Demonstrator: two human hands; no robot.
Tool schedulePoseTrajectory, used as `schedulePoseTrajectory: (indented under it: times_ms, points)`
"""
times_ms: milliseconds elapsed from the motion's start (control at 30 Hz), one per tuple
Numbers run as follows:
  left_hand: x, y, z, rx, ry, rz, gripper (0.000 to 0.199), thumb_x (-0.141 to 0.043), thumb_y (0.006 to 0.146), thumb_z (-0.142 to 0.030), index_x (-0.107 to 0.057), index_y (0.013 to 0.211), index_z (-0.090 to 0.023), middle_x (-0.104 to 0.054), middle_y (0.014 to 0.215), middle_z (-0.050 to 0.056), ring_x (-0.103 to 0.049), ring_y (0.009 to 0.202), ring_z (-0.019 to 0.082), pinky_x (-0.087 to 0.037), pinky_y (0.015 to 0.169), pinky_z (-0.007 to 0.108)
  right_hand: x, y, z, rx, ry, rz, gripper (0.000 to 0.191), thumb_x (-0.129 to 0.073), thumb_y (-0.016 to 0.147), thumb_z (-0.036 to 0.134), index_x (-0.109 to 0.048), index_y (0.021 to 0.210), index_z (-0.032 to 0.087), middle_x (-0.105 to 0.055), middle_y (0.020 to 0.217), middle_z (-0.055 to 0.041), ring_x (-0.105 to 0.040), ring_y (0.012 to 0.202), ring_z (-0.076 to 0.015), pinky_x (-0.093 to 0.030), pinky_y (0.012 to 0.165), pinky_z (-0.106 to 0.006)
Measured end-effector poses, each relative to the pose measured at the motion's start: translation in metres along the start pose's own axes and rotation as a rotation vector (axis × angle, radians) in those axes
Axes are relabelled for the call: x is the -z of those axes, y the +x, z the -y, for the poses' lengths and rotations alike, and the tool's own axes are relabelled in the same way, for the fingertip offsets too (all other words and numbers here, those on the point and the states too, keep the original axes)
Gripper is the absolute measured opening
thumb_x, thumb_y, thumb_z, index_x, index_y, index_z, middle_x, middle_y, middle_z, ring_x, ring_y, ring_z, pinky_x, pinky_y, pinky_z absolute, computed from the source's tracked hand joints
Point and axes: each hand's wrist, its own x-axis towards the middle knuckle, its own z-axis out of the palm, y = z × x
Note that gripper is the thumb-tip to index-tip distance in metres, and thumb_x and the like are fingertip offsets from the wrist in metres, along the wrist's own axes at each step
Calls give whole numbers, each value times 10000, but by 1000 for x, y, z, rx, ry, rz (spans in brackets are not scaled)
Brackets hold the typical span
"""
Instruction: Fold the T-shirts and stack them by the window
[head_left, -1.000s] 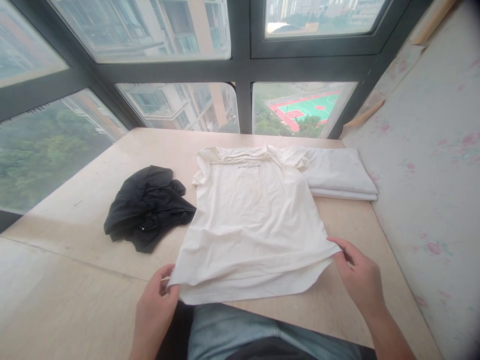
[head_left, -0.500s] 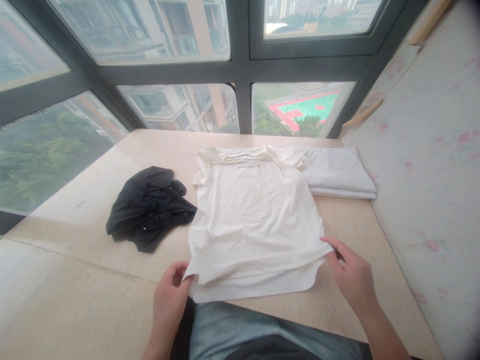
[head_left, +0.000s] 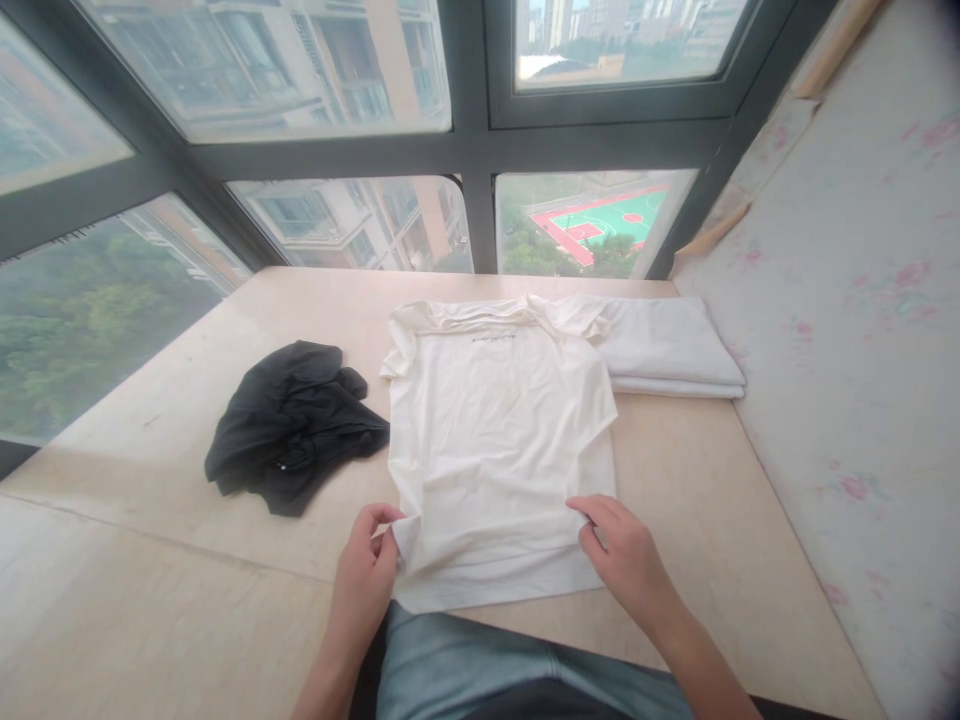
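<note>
A white T-shirt [head_left: 495, 420] lies spread in front of me, its collar and sleeves toward the window and its hem toward my lap. Small dark lettering runs below the collar. My left hand [head_left: 367, 560] pinches the shirt's lower left edge between thumb and fingers. On the other side, my right hand [head_left: 619, 545] grips the lower right edge, which is drawn inward over the back layer. Wrinkles cross the front between both hands, and the back layer's hem shows flat beneath.
To the left lies a crumpled black garment [head_left: 292, 425], its tip touching the shirt. A folded white cloth [head_left: 667, 345] sits at the back right, partly under the shirt's sleeve. The pale wooden surface [head_left: 172, 560] meets windows behind and a floral-papered wall [head_left: 847, 400] at right.
My right hand has moved left, pulling the shirt's right edge inward. My left hand has shifted slightly right with its edge. The black garment and folded cloth stay put.
</note>
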Motion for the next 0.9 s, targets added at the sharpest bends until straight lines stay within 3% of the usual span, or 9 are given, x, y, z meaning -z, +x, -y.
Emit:
schedulePoseTrajectory:
  times_ms: [67,167,233,300,433,533,667,900]
  points:
    - [7,8,4,-49,90,-55,162,-487,816,-351,-566,871,-221,-653,729,-9,-583,589,156,-412,543,249,3,-1,-5,-25,11,2,359,-399,887,129,-708,1052,207,-725,1026,-65,-688,973,-199,-565,876,-349]
    - [21,18,8,-197,194,-60,203,-460,799,-323,-632,782,-217,-689,860,39,-647,813,199,-492,778,304,11,-4,-14,-83,18,-10,346,-416,877,164,-719,1038,207,-729,1029,-69,-692,964,-205,-566,862,-349]
    - [28,21,10,-230,215,-43,266,-458,811,-352,-686,827,-215,-702,991,69,-647,982,231,-477,922,341,17,-6,-21,-138,19,-32,328,-433,872,200,-723,1025,205,-730,1029,-69,-696,917,-200,-565,842,-339]
    - [34,23,13,-204,238,-28,321,-496,811,-410,-711,940,-210,-696,1081,87,-634,1056,249,-471,965,358,22,-7,-24,-204,25,-57,315,-443,873,235,-721,1018,203,-729,1034,-66,-692,862,-189,-561,809,-321]
    - [37,20,21,-162,299,-28,421,-583,742,-437,-687,1077,-203,-687,1119,92,-644,997,256,-514,873,348,27,-6,-23,-304,52,-105,320,-442,875,288,-716,1014,198,-725,1037,-69,-678,843,-188,-542,766,-297]
    - [38,17,27,-95,388,-60,413,-559,739,-391,-673,1093,-211,-699,1095,78,-658,878,233,-515,764,323,28,-4,-19,-322,61,-133,328,-443,865,309,-723,993,196,-729,1016,-69,-672,821,-188,-533,743,-289]
    - [42,15,31,20,477,-98,365,-530,761,-364,-650,1076,-223,-719,1012,53,-674,857,217,-491,744,295,29,-3,-21,-315,62,-118,329,-444,860,306,-724,998,200,-729,1016,-60,-671,825,-183,-533,747,-283]
    - [51,9,24,-14,403,-70,329,-558,777,-453,-678,996,-239,-703,833,7,-657,751,187,-491,699,259,35,-5,-32,-312,33,-61,324,-483,842,318,-733,1010,200,-740,1021,-65,-687,837,-199,-549,743,-285]
